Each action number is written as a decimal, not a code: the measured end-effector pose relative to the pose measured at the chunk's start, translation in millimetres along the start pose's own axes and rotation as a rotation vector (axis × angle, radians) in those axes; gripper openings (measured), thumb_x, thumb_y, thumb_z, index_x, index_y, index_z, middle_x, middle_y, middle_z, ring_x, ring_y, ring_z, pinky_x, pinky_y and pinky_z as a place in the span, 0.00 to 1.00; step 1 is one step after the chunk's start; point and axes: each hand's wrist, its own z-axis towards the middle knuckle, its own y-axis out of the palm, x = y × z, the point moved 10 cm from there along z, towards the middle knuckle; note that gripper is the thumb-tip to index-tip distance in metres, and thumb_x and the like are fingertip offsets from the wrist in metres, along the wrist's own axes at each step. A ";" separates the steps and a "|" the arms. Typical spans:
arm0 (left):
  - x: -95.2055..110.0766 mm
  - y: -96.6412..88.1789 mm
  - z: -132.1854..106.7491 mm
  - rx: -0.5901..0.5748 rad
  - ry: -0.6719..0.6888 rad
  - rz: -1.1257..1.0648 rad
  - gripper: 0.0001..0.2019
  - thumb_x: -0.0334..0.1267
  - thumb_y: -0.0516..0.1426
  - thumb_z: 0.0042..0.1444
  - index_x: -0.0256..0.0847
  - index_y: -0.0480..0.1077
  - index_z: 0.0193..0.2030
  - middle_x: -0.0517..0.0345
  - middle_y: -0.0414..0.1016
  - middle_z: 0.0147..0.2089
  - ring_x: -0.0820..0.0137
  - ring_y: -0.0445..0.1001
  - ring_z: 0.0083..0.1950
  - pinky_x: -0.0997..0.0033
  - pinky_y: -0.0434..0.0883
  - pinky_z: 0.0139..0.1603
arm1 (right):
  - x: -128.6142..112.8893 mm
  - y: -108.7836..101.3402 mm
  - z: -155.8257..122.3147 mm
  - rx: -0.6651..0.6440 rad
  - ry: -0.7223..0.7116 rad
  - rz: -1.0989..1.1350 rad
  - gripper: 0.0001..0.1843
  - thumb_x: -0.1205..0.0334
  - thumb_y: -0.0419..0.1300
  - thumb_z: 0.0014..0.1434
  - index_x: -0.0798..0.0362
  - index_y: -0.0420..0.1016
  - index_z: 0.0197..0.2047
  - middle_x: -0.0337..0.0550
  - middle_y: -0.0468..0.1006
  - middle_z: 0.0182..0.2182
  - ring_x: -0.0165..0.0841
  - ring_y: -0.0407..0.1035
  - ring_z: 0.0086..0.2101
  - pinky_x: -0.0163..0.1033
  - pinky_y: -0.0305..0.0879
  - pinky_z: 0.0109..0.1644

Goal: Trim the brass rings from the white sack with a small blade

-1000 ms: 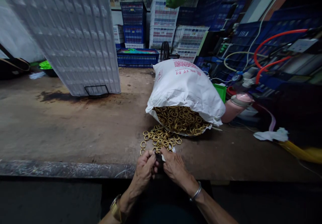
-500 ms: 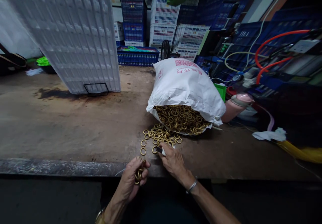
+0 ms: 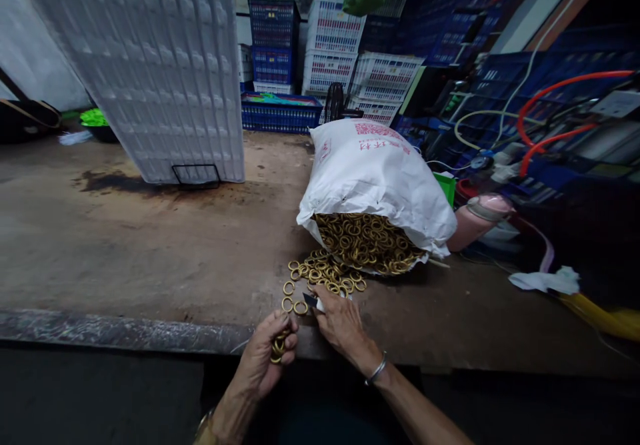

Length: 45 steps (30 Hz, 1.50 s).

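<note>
My left hand (image 3: 267, 348) is closed around several brass rings (image 3: 278, 346) at the table's front edge. My right hand (image 3: 343, 322) grips what looks like a utility knife (image 3: 311, 300), with a dark slanted blade and a white part at the fingers. Its blade points left, close to a loose brass ring (image 3: 301, 308) lying flat on the wood. More loose rings (image 3: 320, 268) lie in a pile beyond my right hand. Behind them a white woven sack (image 3: 375, 172) lies on its side, its mouth toward me and packed with rings (image 3: 367, 238).
A tall translucent ribbed plastic panel (image 3: 165, 85) stands on the wooden table (image 3: 150, 252) at left, in a black wire stand (image 3: 196, 174). Right of the sack are a pink bottle (image 3: 480, 218) and an orange hose (image 3: 525, 115). Stacked crates (image 3: 333, 45) fill the back.
The knife and the ring by its blade have shifted left and toward me, nearer my left hand. My left hand keeps its hold on the rings. The view has turned slightly left.
</note>
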 end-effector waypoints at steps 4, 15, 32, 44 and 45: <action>9.9 -5.5 -0.5 0.068 0.073 0.008 0.14 0.39 0.63 0.44 0.36 0.62 0.28 0.62 0.65 0.27 0.83 0.60 0.20 0.85 0.52 0.15 | -10.3 -1.9 -1.6 0.042 -0.079 0.033 0.18 0.69 0.51 0.54 0.50 0.64 0.49 0.44 0.74 0.42 0.34 0.67 0.40 0.35 0.55 0.38; 26.2 -10.7 -5.8 0.132 0.198 0.135 0.16 0.45 0.63 0.43 0.38 0.64 0.33 0.67 0.62 0.24 0.84 0.57 0.18 0.85 0.52 0.14 | -28.2 19.1 -13.3 -0.051 -0.082 -0.133 0.17 0.71 0.49 0.55 0.48 0.64 0.47 0.43 0.68 0.42 0.34 0.67 0.33 0.37 0.54 0.35; 33.6 -12.3 -4.9 0.268 0.362 0.480 0.14 0.45 0.60 0.47 0.40 0.66 0.38 0.68 0.61 0.20 0.80 0.56 0.17 0.81 0.55 0.16 | 4.1 6.1 0.1 0.058 0.042 0.563 0.02 0.66 0.52 0.50 0.52 0.65 0.29 0.34 0.66 0.22 0.27 0.60 0.25 0.31 0.53 0.29; 34.6 44.2 -4.5 -0.019 0.498 0.775 0.04 0.36 0.60 0.46 0.40 0.75 0.29 0.57 0.73 0.28 0.68 0.68 0.31 0.73 0.65 0.36 | 11.5 27.8 -15.3 -0.245 0.379 1.293 0.09 0.56 0.54 0.49 0.52 0.61 0.31 0.26 0.58 0.17 0.20 0.41 0.14 0.28 0.38 0.16; 31.8 43.5 -3.0 -0.019 0.475 0.763 0.04 0.38 0.60 0.46 0.40 0.73 0.28 0.58 0.71 0.26 0.71 0.66 0.28 0.75 0.64 0.32 | 13.7 25.0 -14.2 -0.213 0.357 1.239 0.10 0.55 0.53 0.50 0.52 0.61 0.30 0.27 0.59 0.17 0.20 0.43 0.15 0.28 0.41 0.17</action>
